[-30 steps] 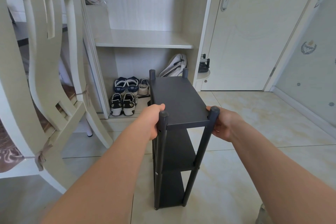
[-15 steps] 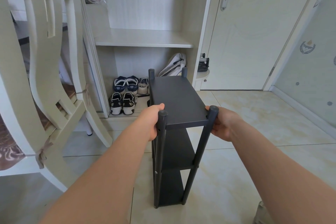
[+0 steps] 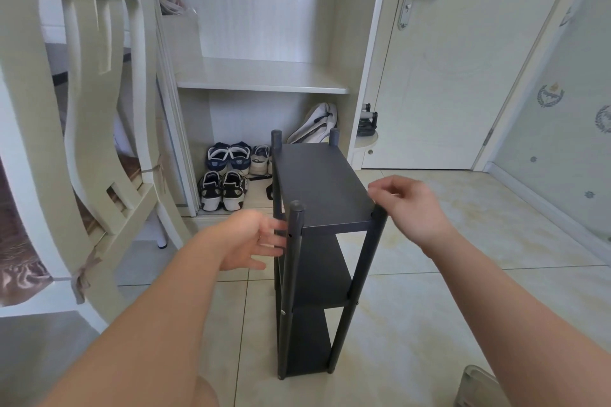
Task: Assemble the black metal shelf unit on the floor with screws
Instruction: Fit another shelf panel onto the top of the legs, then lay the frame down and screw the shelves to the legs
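Just right of the straight, spread fingers [image 3: 272, 243] of the left hand [image 3: 246, 243] stood the black shelf unit [image 3: 322, 185], upright on the tiled floor [image 3: 429, 324], its near left post beside the fingertips, contact unclear. Over its near right post hung the right hand [image 3: 413, 211], fingers [image 3: 383, 190] loosely curled, gripping nothing. Beyond the fingers, shoes [image 3: 223, 190] sat in a cupboard [image 3: 264, 76]; left of them, a chair [image 3: 86, 109]

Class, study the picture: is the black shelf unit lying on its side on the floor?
No, the black shelf unit stands upright on its posts on the tiled floor.
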`<action>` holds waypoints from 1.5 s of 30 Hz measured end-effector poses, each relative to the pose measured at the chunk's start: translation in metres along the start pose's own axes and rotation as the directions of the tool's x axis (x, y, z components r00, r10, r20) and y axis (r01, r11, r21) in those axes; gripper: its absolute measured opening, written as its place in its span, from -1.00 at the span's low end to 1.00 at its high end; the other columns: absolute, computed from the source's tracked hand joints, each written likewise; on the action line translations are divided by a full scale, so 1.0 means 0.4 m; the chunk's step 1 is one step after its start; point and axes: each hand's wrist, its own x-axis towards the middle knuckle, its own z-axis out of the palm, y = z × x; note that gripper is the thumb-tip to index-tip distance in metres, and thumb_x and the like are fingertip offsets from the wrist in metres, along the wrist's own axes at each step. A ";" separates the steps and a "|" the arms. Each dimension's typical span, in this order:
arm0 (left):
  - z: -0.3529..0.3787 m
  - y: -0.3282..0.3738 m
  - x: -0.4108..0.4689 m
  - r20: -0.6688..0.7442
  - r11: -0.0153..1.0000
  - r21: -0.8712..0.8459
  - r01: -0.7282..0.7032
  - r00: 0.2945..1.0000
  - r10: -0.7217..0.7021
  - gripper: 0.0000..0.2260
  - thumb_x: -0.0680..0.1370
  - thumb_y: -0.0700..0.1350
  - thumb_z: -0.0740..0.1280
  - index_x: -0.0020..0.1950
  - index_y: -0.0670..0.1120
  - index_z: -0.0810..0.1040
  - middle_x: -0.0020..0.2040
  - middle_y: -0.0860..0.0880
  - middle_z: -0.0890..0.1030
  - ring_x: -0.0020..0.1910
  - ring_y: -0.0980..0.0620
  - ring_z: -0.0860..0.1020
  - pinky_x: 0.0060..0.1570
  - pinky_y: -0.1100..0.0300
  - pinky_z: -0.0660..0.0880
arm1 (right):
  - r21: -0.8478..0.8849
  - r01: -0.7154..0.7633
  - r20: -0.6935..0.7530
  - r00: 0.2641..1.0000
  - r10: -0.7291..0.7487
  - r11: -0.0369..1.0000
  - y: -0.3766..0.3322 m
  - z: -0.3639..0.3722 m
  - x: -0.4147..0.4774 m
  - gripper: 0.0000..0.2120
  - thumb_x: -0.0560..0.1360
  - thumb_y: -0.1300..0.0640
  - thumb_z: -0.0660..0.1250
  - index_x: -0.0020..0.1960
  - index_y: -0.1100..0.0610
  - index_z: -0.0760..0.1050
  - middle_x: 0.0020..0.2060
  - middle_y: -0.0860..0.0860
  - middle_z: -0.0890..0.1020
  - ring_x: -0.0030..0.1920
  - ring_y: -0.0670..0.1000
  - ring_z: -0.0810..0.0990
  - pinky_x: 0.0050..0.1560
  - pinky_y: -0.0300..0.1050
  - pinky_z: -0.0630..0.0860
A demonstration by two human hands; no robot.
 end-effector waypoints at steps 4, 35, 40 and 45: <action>0.039 -0.072 0.023 0.124 0.911 0.411 0.028 0.988 -0.087 -0.59 0.55 -0.24 0.36 0.36 0.06 0.46 0.36 0.04 0.49 0.35 -0.01 0.42 0.41 -0.11 0.30 | -0.280 0.113 0.059 0.993 -0.100 0.953 0.017 -0.004 -0.007 -0.85 0.56 0.22 0.38 0.01 -0.02 0.62 -0.14 -0.12 0.61 -0.04 -0.04 0.57 -0.15 -0.42 0.39; 0.714 -0.118 0.506 0.197 0.492 0.772 -0.402 0.887 0.417 -0.74 0.60 0.20 0.29 -0.09 0.03 0.50 -0.23 0.03 0.57 -0.20 0.00 0.59 -0.15 0.04 0.59 | 0.234 -0.617 -0.501 0.586 0.637 0.751 0.837 -0.294 -0.021 -0.79 0.54 0.28 0.41 0.17 0.23 0.63 -0.05 0.16 0.67 0.00 0.22 0.64 -0.04 -0.02 0.52; 0.688 -0.201 0.623 0.223 0.323 0.884 -0.337 0.912 0.343 -0.71 0.61 0.23 0.24 -0.01 0.02 0.49 -0.19 0.02 0.55 -0.20 -0.04 0.57 -0.15 0.03 0.59 | 0.312 -0.712 -0.312 0.549 0.776 0.629 0.978 -0.182 0.003 -0.76 0.55 0.33 0.38 0.21 0.27 0.61 -0.23 0.12 0.61 -0.07 0.17 0.63 0.22 0.12 0.59; 0.627 -0.270 0.696 0.210 0.241 0.929 -0.280 0.938 0.276 -0.72 0.62 0.21 0.24 0.01 0.00 0.50 -0.21 0.04 0.52 -0.23 -0.01 0.52 -0.25 0.10 0.47 | 0.273 -0.762 -0.151 0.569 0.809 0.587 1.046 -0.069 0.023 -0.86 0.58 0.33 0.32 0.08 0.22 0.63 -0.08 0.21 0.63 0.14 0.29 0.62 0.32 0.27 0.50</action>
